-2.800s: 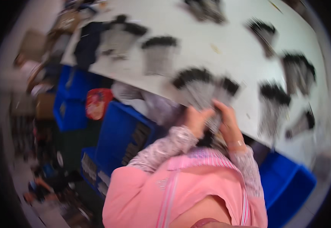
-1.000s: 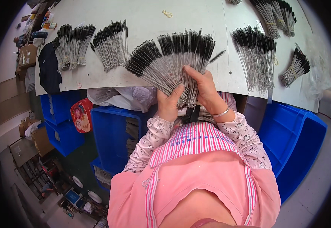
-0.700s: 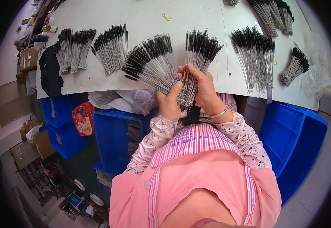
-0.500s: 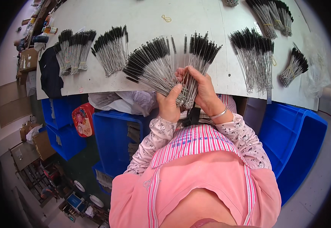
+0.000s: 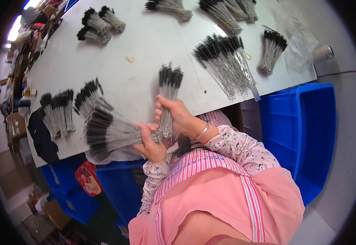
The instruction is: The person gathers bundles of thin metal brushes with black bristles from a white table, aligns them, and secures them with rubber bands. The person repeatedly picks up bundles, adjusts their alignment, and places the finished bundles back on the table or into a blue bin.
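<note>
white tabletop (image 5: 153,49) already carries several banded brush bundles beyond my hands, while my left hand (image 5: 151,145) clamps the fanned bundle (image 5: 108,132) and right hand (image 5: 178,114) grips a smaller bunch (image 5: 169,87), both unbanded.

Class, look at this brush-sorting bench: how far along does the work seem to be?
Done: tied bundles lie along the table. In hand: the right hand holds a small bunch of brushes upright, the left hand a larger fan. Left: that fan and the loose pile look unbundled.
</note>
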`<move>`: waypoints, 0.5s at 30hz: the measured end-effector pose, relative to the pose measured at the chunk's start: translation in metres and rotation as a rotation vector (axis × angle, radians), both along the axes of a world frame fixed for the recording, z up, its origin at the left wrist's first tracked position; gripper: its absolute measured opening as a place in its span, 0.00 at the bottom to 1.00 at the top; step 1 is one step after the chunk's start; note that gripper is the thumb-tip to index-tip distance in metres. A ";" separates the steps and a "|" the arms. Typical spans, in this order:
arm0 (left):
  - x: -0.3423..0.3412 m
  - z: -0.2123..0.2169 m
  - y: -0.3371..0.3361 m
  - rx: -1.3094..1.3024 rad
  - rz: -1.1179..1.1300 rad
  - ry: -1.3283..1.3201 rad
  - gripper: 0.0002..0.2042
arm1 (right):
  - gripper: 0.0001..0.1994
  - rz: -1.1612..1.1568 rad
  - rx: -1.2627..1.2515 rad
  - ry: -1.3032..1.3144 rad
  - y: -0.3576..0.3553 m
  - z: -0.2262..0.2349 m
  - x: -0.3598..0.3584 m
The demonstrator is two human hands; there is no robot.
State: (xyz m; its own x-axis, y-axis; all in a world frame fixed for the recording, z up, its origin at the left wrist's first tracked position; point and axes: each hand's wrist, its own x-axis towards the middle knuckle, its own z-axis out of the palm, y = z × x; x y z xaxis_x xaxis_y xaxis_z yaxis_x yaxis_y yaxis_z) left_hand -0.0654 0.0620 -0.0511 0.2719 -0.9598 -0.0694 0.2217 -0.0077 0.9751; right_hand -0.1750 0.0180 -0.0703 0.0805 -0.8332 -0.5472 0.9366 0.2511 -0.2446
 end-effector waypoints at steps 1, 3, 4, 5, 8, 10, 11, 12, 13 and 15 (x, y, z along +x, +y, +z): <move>0.000 0.001 0.002 -0.053 0.022 -0.075 0.14 | 0.11 0.027 -0.062 0.152 0.000 -0.006 0.002; -0.003 0.007 -0.001 -0.162 0.108 -0.129 0.11 | 0.12 0.088 -0.178 0.458 -0.002 0.000 0.004; -0.006 0.015 -0.002 -0.149 0.232 -0.239 0.09 | 0.13 0.065 -0.222 0.883 -0.004 0.004 0.001; -0.003 0.017 -0.008 -0.177 0.240 -0.267 0.08 | 0.14 0.006 -0.295 1.176 -0.009 0.006 -0.003; 0.022 0.017 -0.020 -0.246 0.215 -0.335 0.08 | 0.19 -0.007 -0.456 1.811 -0.040 0.011 -0.013; 0.016 0.017 -0.019 -0.168 0.179 -0.255 0.07 | 0.22 0.024 -0.368 1.920 -0.068 0.026 -0.014; 0.013 0.020 -0.020 -0.133 0.164 -0.220 0.07 | 0.24 0.037 -0.327 1.968 -0.083 0.033 -0.015; 0.010 0.020 -0.017 -0.106 0.171 -0.170 0.06 | 0.25 0.067 -0.300 2.047 -0.100 0.034 -0.013; 0.009 0.018 -0.012 -0.067 0.106 -0.181 0.06 | 0.26 0.098 -0.272 2.126 -0.116 0.030 -0.011; 0.012 0.011 -0.005 0.015 -0.007 -0.205 0.05 | 0.29 0.114 -0.263 2.346 -0.142 0.000 -0.010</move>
State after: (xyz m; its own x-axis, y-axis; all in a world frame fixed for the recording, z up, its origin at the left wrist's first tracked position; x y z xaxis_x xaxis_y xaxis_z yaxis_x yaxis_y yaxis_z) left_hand -0.0532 0.0567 -0.0402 0.2753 -0.9610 -0.0276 0.0182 -0.0235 0.9996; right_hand -0.1846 -0.1237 -0.0704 -0.2456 -0.9123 0.3276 -0.8715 0.0599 -0.4866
